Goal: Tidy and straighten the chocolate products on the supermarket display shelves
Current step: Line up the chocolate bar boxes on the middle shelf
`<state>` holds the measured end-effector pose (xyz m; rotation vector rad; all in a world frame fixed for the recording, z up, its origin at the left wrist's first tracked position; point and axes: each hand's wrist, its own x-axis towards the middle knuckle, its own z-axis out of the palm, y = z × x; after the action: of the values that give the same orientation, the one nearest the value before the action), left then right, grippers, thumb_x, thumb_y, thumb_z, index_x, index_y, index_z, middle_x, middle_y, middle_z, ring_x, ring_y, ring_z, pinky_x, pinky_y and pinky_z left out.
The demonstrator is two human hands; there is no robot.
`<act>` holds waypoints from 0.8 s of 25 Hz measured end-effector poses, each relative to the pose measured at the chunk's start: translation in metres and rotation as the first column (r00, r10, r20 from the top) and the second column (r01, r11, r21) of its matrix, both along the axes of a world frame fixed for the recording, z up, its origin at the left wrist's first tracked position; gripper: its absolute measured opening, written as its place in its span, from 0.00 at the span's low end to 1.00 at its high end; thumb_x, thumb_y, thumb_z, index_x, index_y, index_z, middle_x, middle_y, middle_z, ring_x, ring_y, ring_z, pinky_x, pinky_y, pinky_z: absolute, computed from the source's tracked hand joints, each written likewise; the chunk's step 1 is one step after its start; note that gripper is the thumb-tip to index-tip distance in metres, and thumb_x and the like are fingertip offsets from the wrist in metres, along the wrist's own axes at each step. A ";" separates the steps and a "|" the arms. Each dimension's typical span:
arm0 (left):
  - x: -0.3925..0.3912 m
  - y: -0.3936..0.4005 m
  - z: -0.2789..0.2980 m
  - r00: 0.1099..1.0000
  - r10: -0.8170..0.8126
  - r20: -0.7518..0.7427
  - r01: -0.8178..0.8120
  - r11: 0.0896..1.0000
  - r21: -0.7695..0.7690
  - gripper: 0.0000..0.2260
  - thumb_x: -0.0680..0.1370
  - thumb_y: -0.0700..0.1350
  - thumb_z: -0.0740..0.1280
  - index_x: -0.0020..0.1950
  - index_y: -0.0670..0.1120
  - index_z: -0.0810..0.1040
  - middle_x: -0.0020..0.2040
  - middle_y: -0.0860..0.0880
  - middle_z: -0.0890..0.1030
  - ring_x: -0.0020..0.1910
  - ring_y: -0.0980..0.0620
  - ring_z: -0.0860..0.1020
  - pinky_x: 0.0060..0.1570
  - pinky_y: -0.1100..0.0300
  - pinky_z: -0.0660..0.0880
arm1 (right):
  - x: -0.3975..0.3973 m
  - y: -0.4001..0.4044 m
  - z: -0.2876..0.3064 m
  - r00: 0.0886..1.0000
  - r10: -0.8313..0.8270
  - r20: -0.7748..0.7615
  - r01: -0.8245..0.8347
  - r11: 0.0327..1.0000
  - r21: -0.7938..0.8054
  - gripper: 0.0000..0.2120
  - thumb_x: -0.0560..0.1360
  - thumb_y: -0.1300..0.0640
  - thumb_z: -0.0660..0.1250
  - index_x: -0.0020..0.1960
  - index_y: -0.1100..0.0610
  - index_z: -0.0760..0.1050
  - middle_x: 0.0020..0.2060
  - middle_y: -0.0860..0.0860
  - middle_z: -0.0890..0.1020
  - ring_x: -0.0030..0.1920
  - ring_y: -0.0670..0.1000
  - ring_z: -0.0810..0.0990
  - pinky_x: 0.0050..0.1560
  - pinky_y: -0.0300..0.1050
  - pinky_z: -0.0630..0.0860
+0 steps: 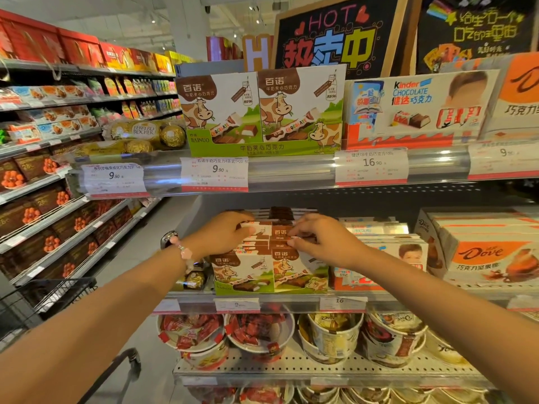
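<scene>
Left hand point(221, 234) and right hand point(318, 239), fingers curled, grip the stacked Bainuo chocolate packs point(269, 237) from either side, on the middle shelf point(291, 295). Display box point(271, 275) sits just below the hands. Kinder boxes point(388, 249) right, Dove box point(490, 255) far right, chocolate tubs point(259, 330) underneath.

Bare forearms, pink beaded bracelet point(184, 249) on left wrist
</scene>
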<state>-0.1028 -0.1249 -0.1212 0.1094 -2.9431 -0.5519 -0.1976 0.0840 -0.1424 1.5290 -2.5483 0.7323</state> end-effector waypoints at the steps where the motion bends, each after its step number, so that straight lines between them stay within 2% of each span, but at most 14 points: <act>1: 0.001 -0.003 -0.001 1.000 0.019 -0.018 -0.019 0.999 0.028 0.13 0.81 0.44 0.59 0.63 0.43 0.74 0.58 0.45 0.79 0.49 0.52 0.75 0.44 0.67 0.69 | 0.004 0.000 -0.004 1.000 -0.011 0.005 0.011 1.000 -0.030 0.16 0.78 0.48 0.61 0.60 0.54 0.77 0.56 0.50 0.79 0.54 0.50 0.77 0.54 0.47 0.75; 3: 0.005 -0.009 -0.003 0.993 0.096 -0.075 -0.090 0.992 0.084 0.13 0.81 0.44 0.58 0.64 0.43 0.73 0.57 0.45 0.78 0.48 0.53 0.74 0.38 0.74 0.68 | 0.010 -0.001 -0.011 1.000 -0.009 0.010 0.009 0.999 -0.045 0.18 0.79 0.46 0.58 0.62 0.54 0.76 0.56 0.51 0.80 0.54 0.50 0.77 0.53 0.47 0.75; 5: 0.008 -0.015 -0.003 0.982 0.151 -0.116 -0.138 0.984 0.113 0.13 0.81 0.45 0.59 0.64 0.44 0.73 0.56 0.46 0.78 0.47 0.55 0.73 0.34 0.76 0.68 | 0.013 0.000 -0.015 0.997 0.022 -0.072 -0.020 0.999 0.027 0.22 0.77 0.41 0.57 0.64 0.53 0.73 0.55 0.51 0.81 0.54 0.51 0.78 0.53 0.48 0.74; 8: 0.008 -0.013 -0.004 0.987 0.115 -0.111 -0.101 0.987 0.125 0.13 0.80 0.44 0.61 0.63 0.44 0.74 0.57 0.48 0.78 0.46 0.57 0.74 0.35 0.79 0.68 | 0.010 0.000 -0.010 0.993 0.053 -0.103 -0.037 0.987 0.153 0.26 0.76 0.42 0.62 0.70 0.51 0.66 0.65 0.50 0.75 0.62 0.52 0.74 0.60 0.48 0.73; 12: 0.001 -0.007 0.000 0.993 0.108 -0.040 -0.103 0.987 0.122 0.16 0.80 0.46 0.61 0.67 0.43 0.71 0.63 0.46 0.76 0.54 0.53 0.75 0.43 0.72 0.68 | 0.004 -0.004 -0.001 0.990 0.041 -0.136 -0.019 0.986 0.164 0.26 0.74 0.44 0.65 0.69 0.51 0.68 0.63 0.50 0.72 0.63 0.53 0.71 0.60 0.47 0.69; 16: -0.001 -0.002 0.001 0.993 0.113 -0.024 -0.109 0.988 0.113 0.16 0.81 0.46 0.59 0.67 0.44 0.70 0.62 0.45 0.76 0.50 0.53 0.75 0.40 0.71 0.69 | 0.005 -0.008 -0.006 0.981 -0.078 -0.178 0.123 0.959 0.255 0.28 0.74 0.38 0.61 0.70 0.49 0.66 0.72 0.53 0.63 0.70 0.56 0.62 0.68 0.53 0.63; 20: -0.003 0.004 0.002 0.997 0.072 0.036 -0.074 0.997 0.028 0.15 0.80 0.47 0.60 0.65 0.43 0.73 0.60 0.45 0.78 0.54 0.49 0.78 0.51 0.59 0.74 | 0.008 -0.005 -0.010 0.965 -0.154 -0.211 0.183 0.974 0.130 0.30 0.69 0.36 0.66 0.65 0.49 0.66 0.65 0.50 0.71 0.66 0.53 0.68 0.66 0.51 0.63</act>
<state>-0.1058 -0.1212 -0.1189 0.2313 -2.9518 -0.5891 -0.1894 0.0791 -0.1519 1.3236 -2.5874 0.3560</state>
